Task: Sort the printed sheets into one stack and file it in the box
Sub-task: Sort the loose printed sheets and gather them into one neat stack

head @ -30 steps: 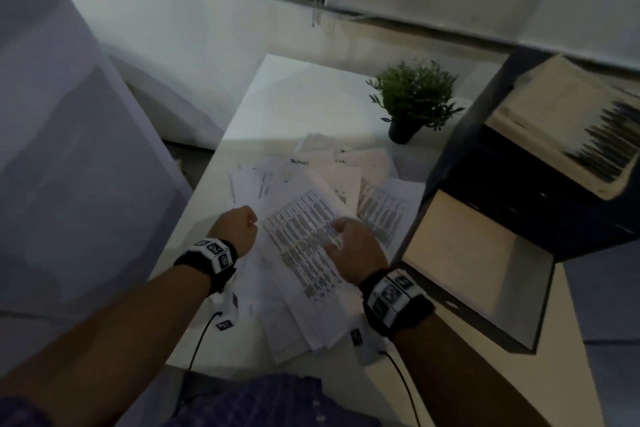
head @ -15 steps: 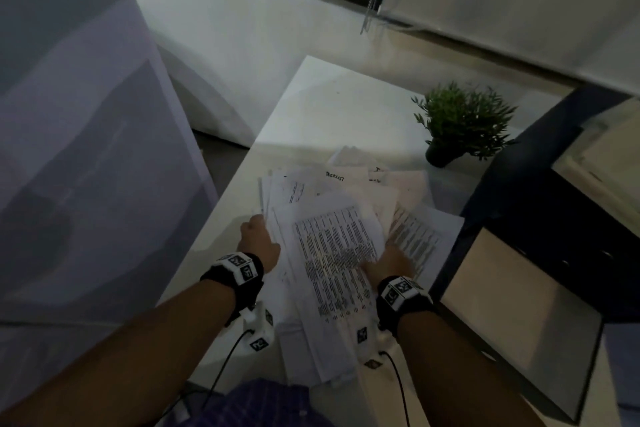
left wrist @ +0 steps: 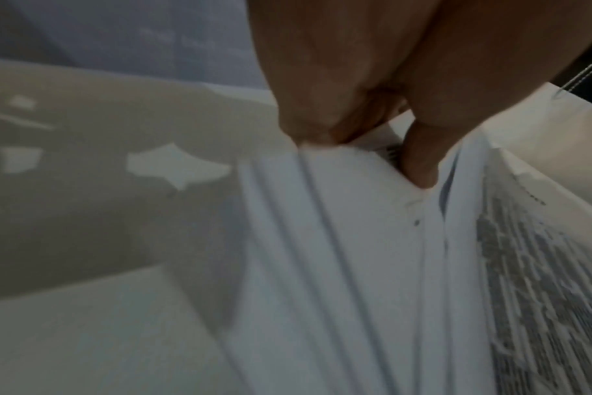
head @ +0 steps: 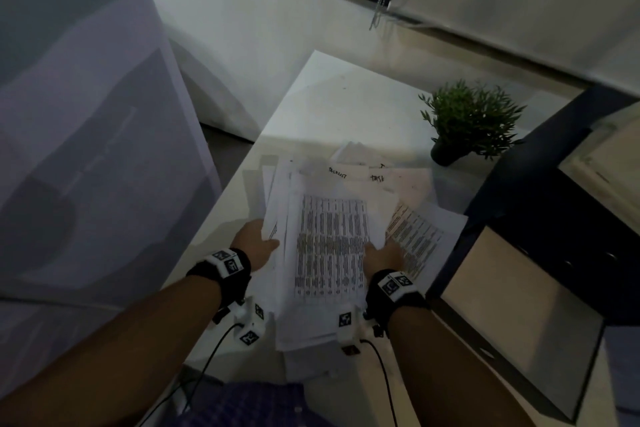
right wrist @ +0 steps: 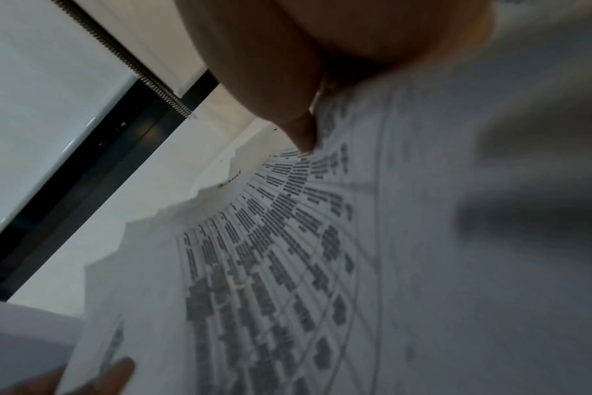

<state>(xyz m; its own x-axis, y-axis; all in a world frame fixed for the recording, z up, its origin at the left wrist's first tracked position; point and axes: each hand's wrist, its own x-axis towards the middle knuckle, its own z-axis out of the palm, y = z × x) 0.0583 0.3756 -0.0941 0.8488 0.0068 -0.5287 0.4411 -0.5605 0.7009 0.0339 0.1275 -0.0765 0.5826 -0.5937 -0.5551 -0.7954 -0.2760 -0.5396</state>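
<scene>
Between your two hands sits the bundle of printed sheets (head: 329, 253), lifted at its near end off the white table (head: 325, 97). Your left hand (head: 254, 248) pinches the bundle's left edge, thumb on top and fingers curled under, as the left wrist view shows. Your right hand (head: 382, 255) presses a finger onto the printed top page at the right edge; whether its other fingers curl beneath the paper you cannot tell from these views.

Just beyond the grip, the pages are fanned and uneven, their far edges stepped rather than flush. Past your right hand, a loose printed page (head: 420, 239) lies outside the bundle, and further out more loose sheets (head: 360, 166) with handwriting lie spread on the table. Well right of the grip stands the dark file box (head: 540, 253), and beyond the papers a small potted plant (head: 467, 121).

Gathering is only partly done. The risk lies in the one-sided pinch: with edges unsquared, lower pages may slide out or crease if you lift now. Sweeping outward for the strays could also nudge the plant.
</scene>
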